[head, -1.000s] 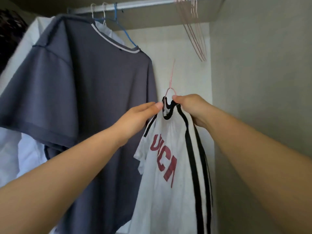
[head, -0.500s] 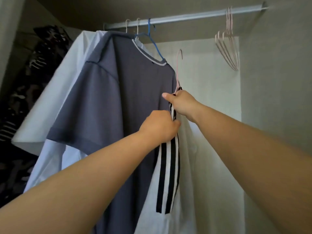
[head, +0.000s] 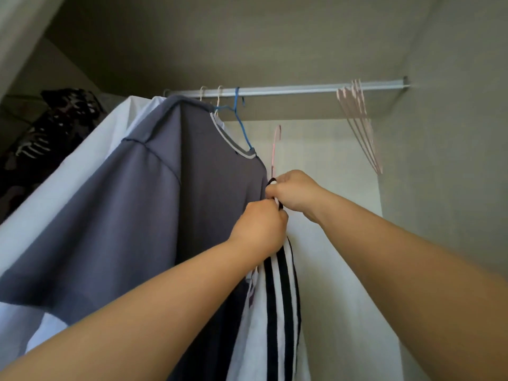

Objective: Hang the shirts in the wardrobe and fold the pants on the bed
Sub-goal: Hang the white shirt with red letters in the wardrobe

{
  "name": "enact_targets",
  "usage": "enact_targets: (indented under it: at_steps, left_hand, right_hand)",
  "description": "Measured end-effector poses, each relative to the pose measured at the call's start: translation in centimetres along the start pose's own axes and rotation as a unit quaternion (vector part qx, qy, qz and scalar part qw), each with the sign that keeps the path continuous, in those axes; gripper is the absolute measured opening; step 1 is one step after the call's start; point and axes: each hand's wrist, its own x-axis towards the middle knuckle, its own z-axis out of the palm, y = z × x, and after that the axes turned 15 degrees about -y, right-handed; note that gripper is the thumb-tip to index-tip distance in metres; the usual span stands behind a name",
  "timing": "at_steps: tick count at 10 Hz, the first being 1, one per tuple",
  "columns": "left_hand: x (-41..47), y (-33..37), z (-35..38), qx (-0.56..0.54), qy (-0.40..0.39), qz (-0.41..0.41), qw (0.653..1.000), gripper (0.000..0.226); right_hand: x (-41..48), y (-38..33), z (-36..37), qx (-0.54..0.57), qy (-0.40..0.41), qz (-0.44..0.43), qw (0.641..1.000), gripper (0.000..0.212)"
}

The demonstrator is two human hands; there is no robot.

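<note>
Wardrobe walls close in on the right and behind, and the rail (head: 288, 90) overhead is bare between the blue hanger (head: 238, 116) carrying the grey shirt (head: 170, 204) and the spare pink hangers (head: 360, 125) at its right end — that gap is my room. My right hand (head: 294, 192) is clamped on the collar of the white striped shirt (head: 277, 303) and my left hand (head: 261, 229) is fisted on its shoulder, just under the rail's middle. I'd lift straight up, steer the pink hook (head: 276, 141) over the rail right of the grey shirt — without snagging it — then let go.
</note>
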Motion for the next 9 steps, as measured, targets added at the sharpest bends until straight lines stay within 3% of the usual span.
enact_targets:
  at_steps: [1, 2, 3, 4, 5, 6, 7, 9]
  left_hand:
    - [1.3, -0.1, -0.7, 0.001, 0.012, 0.015, 1.0, 0.019]
    - [3.5, 0.1, -1.6, 0.033, -0.025, 0.021, 0.999, 0.028]
    - [4.6, -1.1, -1.6, -0.042, -0.009, -0.007, 0.999, 0.023]
    - [5.1, -2.6, -1.9, -0.047, 0.014, -0.042, 0.998, 0.029]
    - [5.8, -4.2, -2.6, -0.028, 0.029, -0.052, 0.998, 0.069]
    - [6.5, -5.4, -3.3, 0.023, 0.058, -0.034, 0.997, 0.073]
    - [7.2, -6.4, -3.5, 0.104, 0.11, -0.014, 0.988, 0.066]
    - [8.4, -7.3, -3.4, 0.159, 0.151, 0.018, 0.976, 0.06]
  right_hand:
    - [1.3, -0.3, -0.7, -0.017, 0.03, -0.019, 0.999, 0.024]
    - [2.7, -0.6, -1.4, -0.002, 0.072, -0.034, 0.997, 0.023]
    - [4.3, -1.1, -2.4, 0.007, 0.107, -0.046, 0.993, 0.018]
    - [6.3, -1.8, -3.5, 0.022, 0.134, -0.069, 0.988, 0.016]
    - [7.8, -2.4, -4.8, 0.004, 0.15, -0.079, 0.985, 0.011]
    - [9.1, -2.8, -6.1, -0.03, 0.156, -0.073, 0.985, 0.01]
    - [10.5, -2.9, -7.2, -0.048, 0.159, -0.061, 0.984, 0.011]
    - [12.5, -3.2, -8.8, -0.057, 0.146, -0.051, 0.986, 0.01]
